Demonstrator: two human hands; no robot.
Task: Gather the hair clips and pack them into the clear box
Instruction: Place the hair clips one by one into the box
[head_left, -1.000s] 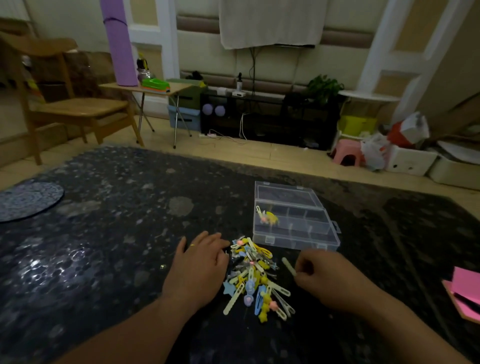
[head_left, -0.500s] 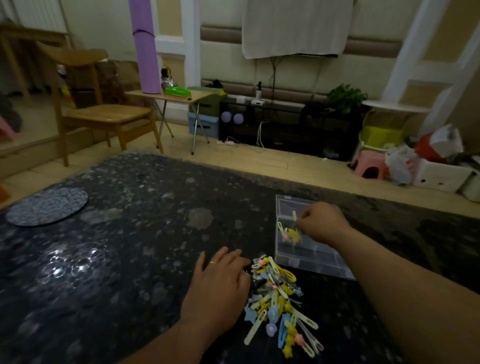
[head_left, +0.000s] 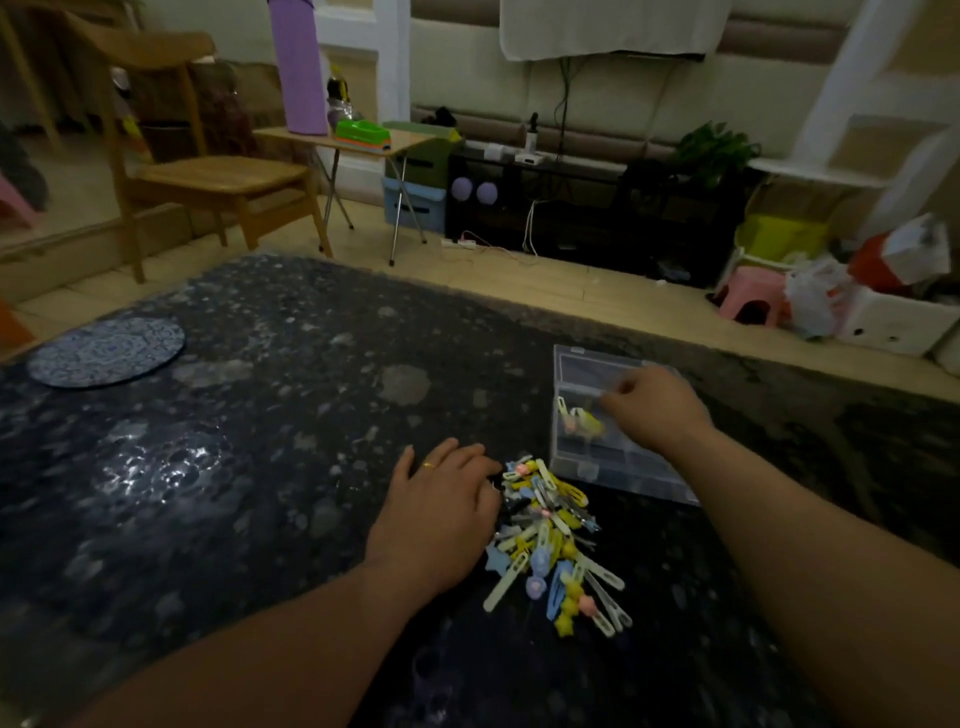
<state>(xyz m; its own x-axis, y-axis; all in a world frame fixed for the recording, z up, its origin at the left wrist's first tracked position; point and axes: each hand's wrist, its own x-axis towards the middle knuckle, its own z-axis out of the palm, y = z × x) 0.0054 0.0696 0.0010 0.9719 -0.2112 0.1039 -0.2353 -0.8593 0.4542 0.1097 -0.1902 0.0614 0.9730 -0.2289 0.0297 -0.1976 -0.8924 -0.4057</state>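
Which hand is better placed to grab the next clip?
Left, likely. The left hand lies flat against the pile of clips. The right hand is curled over the clear box, away from the pile; blur hides whether it holds a clip.

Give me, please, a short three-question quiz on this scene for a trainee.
1. Fill in: the left hand rests beside a ___ of clips.
2. True or false: the box is shut.
3. Which hand is over the box? A: left hand. B: right hand.

Key: 1 pile; 2 false, its lid is folded back; 3 B.
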